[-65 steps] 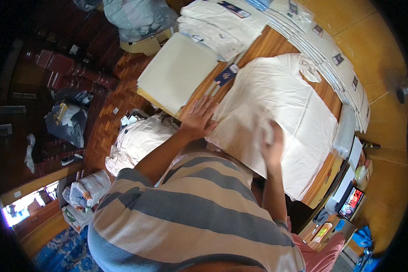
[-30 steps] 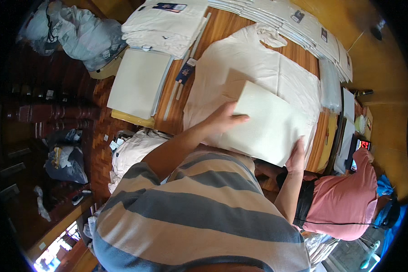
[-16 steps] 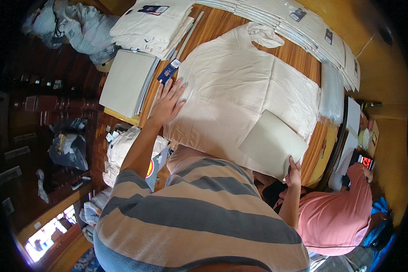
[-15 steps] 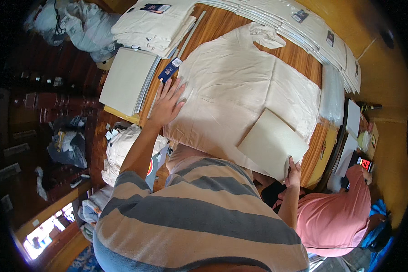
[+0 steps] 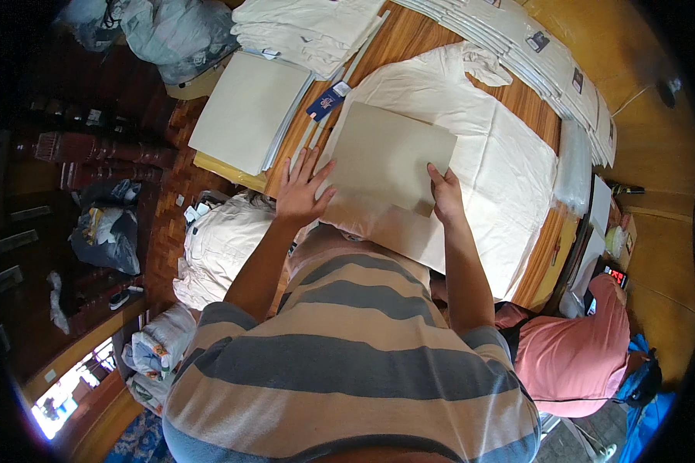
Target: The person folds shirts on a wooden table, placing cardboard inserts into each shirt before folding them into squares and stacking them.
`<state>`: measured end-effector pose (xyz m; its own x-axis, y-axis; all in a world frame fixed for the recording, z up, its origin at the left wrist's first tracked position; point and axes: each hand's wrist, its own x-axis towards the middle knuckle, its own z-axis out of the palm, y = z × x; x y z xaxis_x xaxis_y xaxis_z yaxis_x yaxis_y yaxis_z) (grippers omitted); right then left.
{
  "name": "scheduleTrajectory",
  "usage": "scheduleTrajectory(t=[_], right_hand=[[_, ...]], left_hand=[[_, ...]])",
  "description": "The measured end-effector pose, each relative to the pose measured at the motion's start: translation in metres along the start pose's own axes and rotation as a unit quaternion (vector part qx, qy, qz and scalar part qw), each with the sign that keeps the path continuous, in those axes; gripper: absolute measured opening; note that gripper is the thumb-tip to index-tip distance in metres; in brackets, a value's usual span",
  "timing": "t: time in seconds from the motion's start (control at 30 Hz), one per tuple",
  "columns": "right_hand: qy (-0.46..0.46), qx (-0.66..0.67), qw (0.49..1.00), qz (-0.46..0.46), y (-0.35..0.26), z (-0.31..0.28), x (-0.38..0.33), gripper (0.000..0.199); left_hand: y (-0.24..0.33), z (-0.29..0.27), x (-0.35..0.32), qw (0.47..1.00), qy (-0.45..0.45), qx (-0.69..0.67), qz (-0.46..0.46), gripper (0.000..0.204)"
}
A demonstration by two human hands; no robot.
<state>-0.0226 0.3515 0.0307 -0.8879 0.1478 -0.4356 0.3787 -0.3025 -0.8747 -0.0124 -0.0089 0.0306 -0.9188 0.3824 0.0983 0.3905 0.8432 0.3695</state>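
Observation:
A cream long-sleeved garment (image 5: 502, 162) lies spread on the wooden table (image 5: 401, 35), one sleeve folded at the far side. Over its left part rests a grey cardboard sheet (image 5: 394, 147). My right hand (image 5: 446, 193) grips the sheet at its near right corner, thumb on top. With fingers spread, my left hand (image 5: 303, 189) lies flat at the garment's left edge, beside the sheet. A dark blue hang tag (image 5: 328, 101) lies just beyond the left fingers, by the garment's edge.
Left stands a stack of grey boards (image 5: 247, 108), with folded cream garments (image 5: 309, 31) behind it. Bagged garments (image 5: 510, 38) line the far edge; clear plastic bags (image 5: 573, 166) lie at right. A person in pink (image 5: 571, 347) sits close on my right.
My right hand has carried the cardboard sheet from the garment's near right corner leftward and away from me, onto its left part. My left hand stays flat at the left edge.

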Motion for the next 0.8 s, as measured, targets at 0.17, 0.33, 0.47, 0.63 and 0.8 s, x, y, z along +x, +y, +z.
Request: scheduleTrajectory(t=[0.17, 0.33, 0.47, 0.63, 0.8], right_hand=[[0.041, -0.021, 0.998, -0.04, 0.011, 0.008, 0.009, 0.038], [0.058, -0.059, 0.997, -0.005, 0.011, 0.008, 0.014, 0.041], [0.078, -0.157, 0.984, 0.042, 0.005, 0.007, 0.015, 0.036], [0.092, -0.278, 0.954, 0.061, -0.001, 0.01, 0.012, 0.04], [0.132, -0.597, 0.788, 0.077, -0.038, 0.033, -0.007, 0.066]], left_hand=[[-0.002, -0.008, -0.004, 0.999, -0.028, -0.002, 0.026, 0.071], [-0.007, -0.005, -0.006, 0.999, -0.045, 0.004, 0.031, 0.072], [-0.014, 0.004, -0.009, 0.999, -0.01, -0.005, 0.041, 0.068], [-0.017, 0.01, -0.008, 0.998, 0.036, -0.031, 0.052, 0.062], [-0.015, 0.007, -0.008, 0.997, 0.047, -0.05, 0.042, 0.058]])
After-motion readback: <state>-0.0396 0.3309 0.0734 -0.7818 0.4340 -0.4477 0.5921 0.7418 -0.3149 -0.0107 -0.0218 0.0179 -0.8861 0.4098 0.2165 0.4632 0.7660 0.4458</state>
